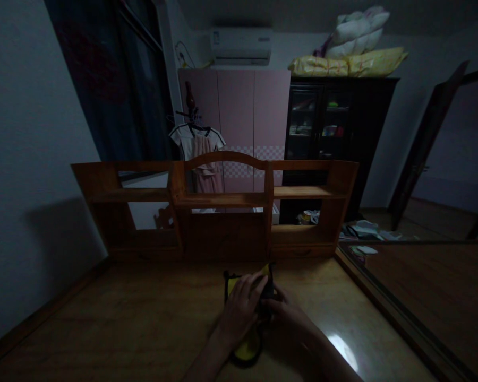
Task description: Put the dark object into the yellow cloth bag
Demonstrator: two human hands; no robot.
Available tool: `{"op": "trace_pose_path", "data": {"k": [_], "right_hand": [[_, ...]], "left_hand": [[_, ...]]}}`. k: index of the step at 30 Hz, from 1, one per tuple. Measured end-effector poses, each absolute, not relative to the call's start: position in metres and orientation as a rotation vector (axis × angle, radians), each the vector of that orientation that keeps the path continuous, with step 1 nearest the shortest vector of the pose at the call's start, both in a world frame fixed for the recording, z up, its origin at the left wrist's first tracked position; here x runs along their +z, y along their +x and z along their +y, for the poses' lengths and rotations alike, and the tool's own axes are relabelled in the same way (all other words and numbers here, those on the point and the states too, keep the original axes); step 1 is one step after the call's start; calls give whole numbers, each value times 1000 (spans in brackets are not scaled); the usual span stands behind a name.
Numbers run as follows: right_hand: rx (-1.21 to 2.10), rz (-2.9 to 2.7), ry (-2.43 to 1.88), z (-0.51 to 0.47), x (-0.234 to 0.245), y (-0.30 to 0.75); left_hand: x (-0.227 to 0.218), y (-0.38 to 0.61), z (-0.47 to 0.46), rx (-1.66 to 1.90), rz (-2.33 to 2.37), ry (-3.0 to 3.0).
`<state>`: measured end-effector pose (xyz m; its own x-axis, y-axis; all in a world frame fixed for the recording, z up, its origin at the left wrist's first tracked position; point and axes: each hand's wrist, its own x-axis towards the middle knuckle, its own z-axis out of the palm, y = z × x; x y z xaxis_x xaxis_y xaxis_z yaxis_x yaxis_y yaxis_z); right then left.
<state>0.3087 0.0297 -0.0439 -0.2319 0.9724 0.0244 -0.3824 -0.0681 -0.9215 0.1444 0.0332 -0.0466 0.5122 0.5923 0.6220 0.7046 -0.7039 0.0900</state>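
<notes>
A yellow cloth with black edging (pixel 247 346) lies bunched on the wooden surface, partly covered by my hands. My left hand (pixel 241 302) rests over it from the left, fingers bent and pressed against its upper part. From the right, my right hand (pixel 284 309) closes thumb and fingers on a dark part of the same bundle. Between the two hands the material is dark, and I cannot make out its details. One yellow corner sticks up beyond my left fingertips.
A low wooden headboard-like shelf unit (pixel 223 200) stands along the far edge of the wooden surface (pixel 143 313). A white wall (pixel 40 233) borders the left side and a raised wooden edge (pixel 378 297) the right. Beyond are a pink wardrobe (pixel 235 106) and a dark cabinet (pixel 358 116).
</notes>
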Motion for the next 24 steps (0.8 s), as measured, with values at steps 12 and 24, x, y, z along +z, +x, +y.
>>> {"op": "trace_pose_path", "data": {"k": [12, 24], "right_hand": [[1534, -1027, -665, 27, -40, 309], [1410, -1096, -822, 43, -74, 311]], "left_hand": [[-43, 147, 32, -1046, -1103, -2449], [-49, 150, 32, -1065, -1228, -2551]]}}
